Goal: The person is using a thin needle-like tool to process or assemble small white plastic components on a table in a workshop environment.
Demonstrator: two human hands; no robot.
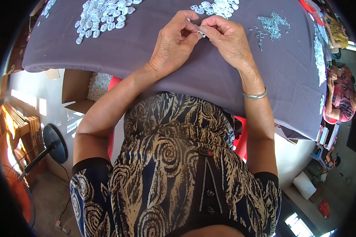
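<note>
Pinching something small, both hands at once; where is it?

— A small, white, plastic-looking piece (201, 34) sits between the fingertips, above the dark grey cloth-covered table (118, 57).

— State of each hand?

— Left hand (171, 46): thumb and forefinger closed on the piece, other fingers curled. Right hand (228, 41): thumb and bent forefinger brought together on it from the other side. Neither is spread. Cannot tell which takes more of the hold; the fingers mask most of the piece.

— Stock within reach?

— A broad pile of white, oval, plastic-looking parts (103, 16) ahead on the left; a smaller pile of similar white oval parts (221, 7) just beyond the hands; a scatter of thin, pale, metallic-looking pins (273, 25) off to the right.

— Your reading of the step?

— Judgement only: close two-handed fitting or adjusting of one piece. A pin may be involved, but none shows clearly at the fingertips.

— And the next move calls for?

— Probably a steady left pinch and light, well-aligned thumb pressure from the right. Something this small could twist or slip if pushed askew.
</note>
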